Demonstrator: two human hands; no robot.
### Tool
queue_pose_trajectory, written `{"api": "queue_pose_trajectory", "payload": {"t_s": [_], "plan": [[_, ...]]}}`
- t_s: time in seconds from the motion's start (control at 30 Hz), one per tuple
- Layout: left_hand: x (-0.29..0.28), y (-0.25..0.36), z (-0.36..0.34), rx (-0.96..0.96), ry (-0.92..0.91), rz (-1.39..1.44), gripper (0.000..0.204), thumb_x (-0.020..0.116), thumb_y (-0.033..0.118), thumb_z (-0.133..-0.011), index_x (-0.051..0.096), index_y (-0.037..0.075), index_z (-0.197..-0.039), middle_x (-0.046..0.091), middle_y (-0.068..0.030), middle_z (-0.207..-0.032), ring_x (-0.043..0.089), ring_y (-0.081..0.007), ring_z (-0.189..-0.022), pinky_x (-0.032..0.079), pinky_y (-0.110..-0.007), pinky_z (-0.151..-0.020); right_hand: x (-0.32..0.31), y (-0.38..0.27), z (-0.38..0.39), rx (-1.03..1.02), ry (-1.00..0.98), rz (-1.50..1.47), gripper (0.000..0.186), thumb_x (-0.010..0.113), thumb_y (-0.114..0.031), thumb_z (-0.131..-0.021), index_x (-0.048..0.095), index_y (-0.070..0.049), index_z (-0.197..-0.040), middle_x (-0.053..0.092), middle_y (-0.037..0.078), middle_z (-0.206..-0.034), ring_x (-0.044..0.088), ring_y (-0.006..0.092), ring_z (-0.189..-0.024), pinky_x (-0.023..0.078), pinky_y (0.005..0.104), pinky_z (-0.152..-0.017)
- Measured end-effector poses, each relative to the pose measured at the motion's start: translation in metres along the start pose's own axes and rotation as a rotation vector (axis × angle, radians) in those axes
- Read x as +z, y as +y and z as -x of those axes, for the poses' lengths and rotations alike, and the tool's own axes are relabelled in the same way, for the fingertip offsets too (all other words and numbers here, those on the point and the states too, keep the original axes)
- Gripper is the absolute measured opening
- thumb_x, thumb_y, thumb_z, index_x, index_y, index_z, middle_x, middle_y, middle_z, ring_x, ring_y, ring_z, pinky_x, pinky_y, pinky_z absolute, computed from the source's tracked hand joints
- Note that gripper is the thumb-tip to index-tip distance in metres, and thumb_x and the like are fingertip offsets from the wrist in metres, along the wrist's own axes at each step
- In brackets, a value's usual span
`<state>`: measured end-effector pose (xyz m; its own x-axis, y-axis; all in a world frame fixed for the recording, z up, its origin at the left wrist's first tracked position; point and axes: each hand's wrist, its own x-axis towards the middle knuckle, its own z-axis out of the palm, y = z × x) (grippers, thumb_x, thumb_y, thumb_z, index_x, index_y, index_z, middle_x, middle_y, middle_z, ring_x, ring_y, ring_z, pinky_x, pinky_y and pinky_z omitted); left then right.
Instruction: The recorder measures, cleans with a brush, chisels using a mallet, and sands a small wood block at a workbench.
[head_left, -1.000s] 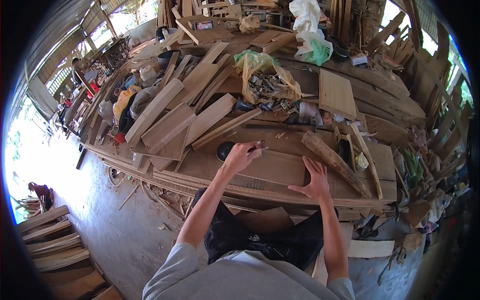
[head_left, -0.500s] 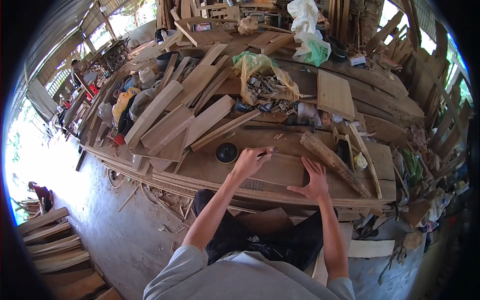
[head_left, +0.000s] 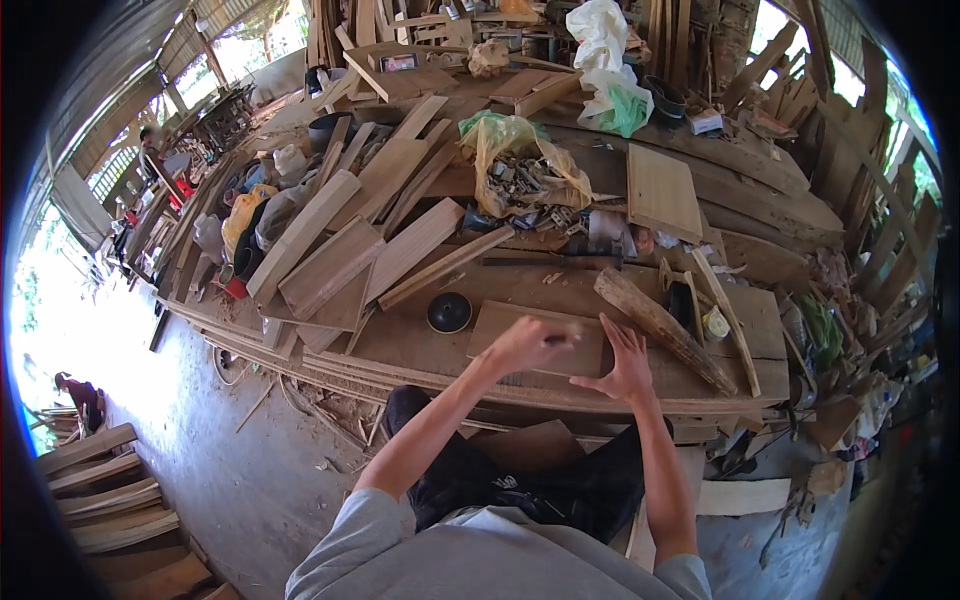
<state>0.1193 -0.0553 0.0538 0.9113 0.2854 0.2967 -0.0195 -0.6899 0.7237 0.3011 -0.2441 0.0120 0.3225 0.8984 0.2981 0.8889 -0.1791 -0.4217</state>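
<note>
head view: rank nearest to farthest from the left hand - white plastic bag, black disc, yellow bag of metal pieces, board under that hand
Nearest to the left hand first:
1. Board, under it in this view
2. Black disc, to its left
3. Yellow bag of metal pieces, farther up the bench
4. White plastic bag, far back, slightly right

Here's the left hand point(head_left: 535, 343), blurred, curled round a small dark object point(head_left: 556, 340) above the flat board point(head_left: 492, 322)! The right hand point(head_left: 626, 365), splayed, at the board's three o'clock end. A black disc point(head_left: 450, 313) sits just beside the board at nine o'clock, a rough timber point(head_left: 665, 330) slants beyond three, and up at twelve a yellowish bag point(head_left: 488, 188) bulges with metal pieces point(head_left: 520, 178).
</note>
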Motion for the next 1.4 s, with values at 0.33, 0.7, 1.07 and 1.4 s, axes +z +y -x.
{"api": "queue_pose_trajectory", "payload": {"t_s": [0.33, 0.7, 1.07, 1.4], "plan": [[0.018, -0.002, -0.028, -0.026, 0.100, 0.006, 0.025, 0.077, 0.022, -0.098, 0.081, 0.009, -0.119, 0.081, -0.0151, -0.107, 0.076, -0.0334, -0.090, 0.061, -0.039, -0.086, 0.000, -0.003, -0.004, 0.029, -0.011, -0.011, 0.147, 0.091, -0.071, -0.060, 0.021, -0.006, -0.171, 0.057, 0.020, -0.151, 0.053, 0.0391, -0.137, 0.034, 0.0522, -0.120], [0.016, 0.003, -0.032, 0.019, -0.028, 0.049, 0.025, 0.077, 0.021, -0.097, 0.078, 0.007, -0.117, 0.077, -0.0207, -0.098, 0.075, -0.0364, -0.084, 0.059, -0.042, -0.078, 0.002, -0.004, -0.003, 0.006, -0.012, 0.059, 0.132, 0.090, -0.074, -0.060, 0.041, -0.006, -0.162, 0.056, 0.015, -0.155, 0.053, 0.0361, -0.138, 0.036, 0.0516, -0.119], [0.019, 0.003, -0.034, 0.081, -0.104, 0.131, 0.026, 0.075, 0.019, -0.098, 0.079, 0.009, -0.121, 0.079, -0.0181, -0.104, 0.075, -0.0385, -0.092, 0.060, -0.044, -0.082, 0.001, 0.000, -0.003, 0.006, -0.016, 0.054, 0.132, 0.089, -0.076, -0.060, 0.041, -0.008, -0.162, 0.055, 0.014, -0.156, 0.051, 0.0356, -0.141, 0.035, 0.0516, -0.121], [0.015, 0.010, -0.018, 0.120, -0.149, 0.062, 0.027, 0.070, 0.025, -0.101, 0.078, 0.011, -0.122, 0.078, -0.0183, -0.102, 0.075, -0.0392, -0.090, 0.060, -0.046, -0.082, -0.001, 0.002, 0.001, 0.034, -0.004, -0.021, 0.132, 0.088, -0.077, -0.061, 0.040, -0.010, -0.164, 0.054, 0.014, -0.157, 0.051, 0.0356, -0.141, 0.034, 0.0516, -0.122]]}}
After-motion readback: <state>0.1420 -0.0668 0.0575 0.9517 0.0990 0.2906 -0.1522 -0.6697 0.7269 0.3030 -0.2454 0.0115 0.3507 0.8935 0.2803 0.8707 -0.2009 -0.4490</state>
